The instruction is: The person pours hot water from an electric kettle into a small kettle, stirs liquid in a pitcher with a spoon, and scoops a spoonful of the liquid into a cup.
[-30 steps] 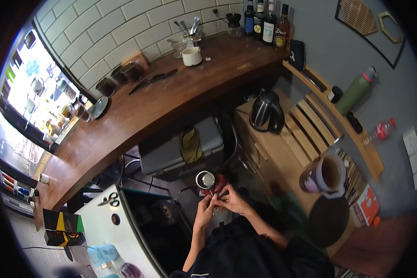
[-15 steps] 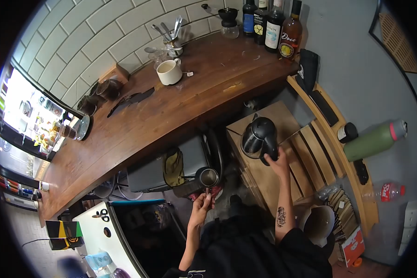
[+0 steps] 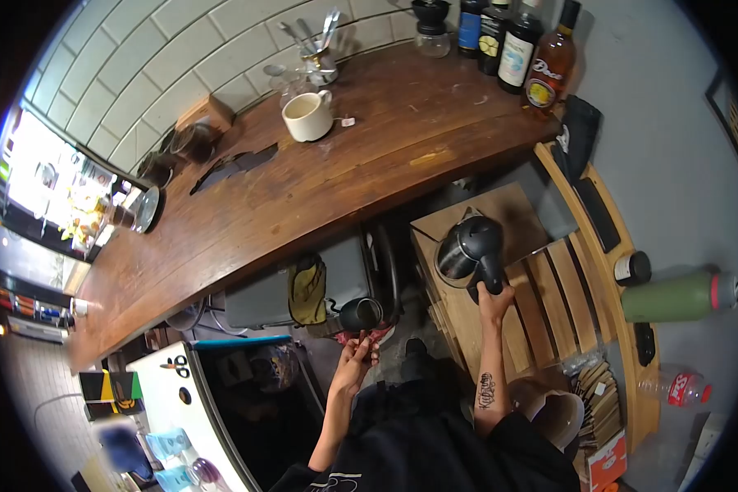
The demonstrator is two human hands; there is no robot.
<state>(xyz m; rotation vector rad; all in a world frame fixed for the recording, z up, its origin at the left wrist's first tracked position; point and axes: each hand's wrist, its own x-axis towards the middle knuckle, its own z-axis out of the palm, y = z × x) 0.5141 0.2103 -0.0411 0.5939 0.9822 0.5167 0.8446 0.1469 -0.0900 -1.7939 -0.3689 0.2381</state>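
My right hand [image 3: 494,302] is closed round the black handle of an electric kettle [image 3: 457,252] with a dark lid and shiny body. The kettle is over the wooden surface [image 3: 508,205] below the counter; whether its base touches the wood I cannot tell. Lower and to the left, my left hand [image 3: 354,366] grips a small dark pot [image 3: 361,314] by its handle. The pot's round mouth faces up toward me, and its contents are unclear. On the counter stands a cream mug [image 3: 308,120] with a tea bag tag hanging out.
The curved wooden counter [image 3: 238,217] crosses the view. Several bottles [image 3: 518,53] and a coffee grinder [image 3: 431,29] stand at its back right. A wooden ledge at right bears a green flask [image 3: 668,298]. A white bin [image 3: 553,410] sits by my right forearm.
My view has shifted slightly. The kettle and my right hand appear a little further right and lower, and the small pot looks more tilted in my left hand.
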